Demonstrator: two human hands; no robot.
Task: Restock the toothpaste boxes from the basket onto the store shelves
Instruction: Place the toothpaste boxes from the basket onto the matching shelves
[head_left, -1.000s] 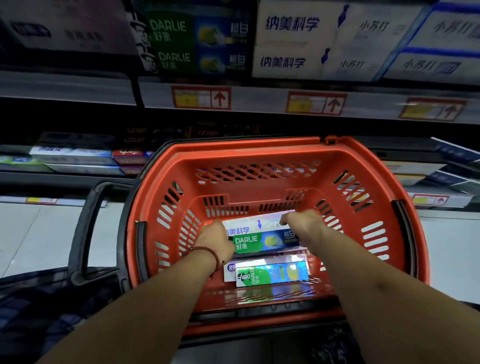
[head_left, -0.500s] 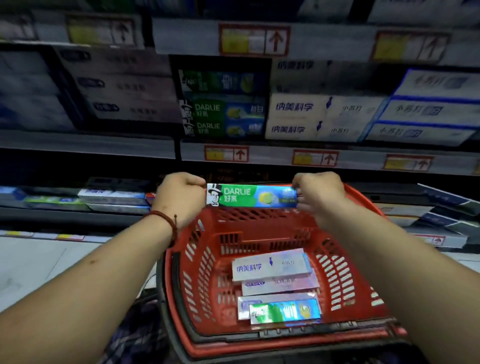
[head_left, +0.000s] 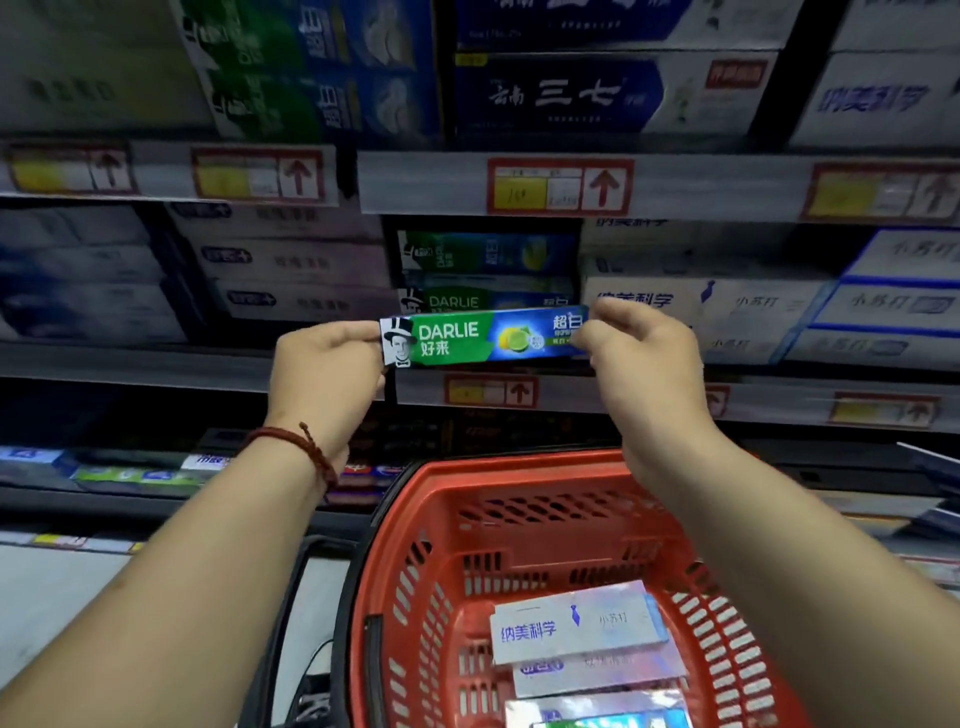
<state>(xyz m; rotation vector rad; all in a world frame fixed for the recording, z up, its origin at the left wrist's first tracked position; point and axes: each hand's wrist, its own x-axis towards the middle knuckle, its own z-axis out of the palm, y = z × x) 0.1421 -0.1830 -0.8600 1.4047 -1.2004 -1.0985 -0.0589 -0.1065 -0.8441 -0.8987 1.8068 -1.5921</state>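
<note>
Holding one green-and-blue toothpaste box (head_left: 483, 340) level by its two ends, the left hand (head_left: 324, 374) pinches the end with the top-hat picture and the right hand (head_left: 641, 358) pinches the blue end, so each grip is closed on the box. The box hangs in front of the middle shelf (head_left: 675, 397), at 12 o'clock from the red basket (head_left: 431, 519), just below a stack of matching boxes (head_left: 488, 273). The step in hand looks like shelving this box. The next move likely calls for raising it and sliding it flat onto that stack, label outward. More boxes (head_left: 576, 626) wait in the basket at 6 o'clock.
</note>
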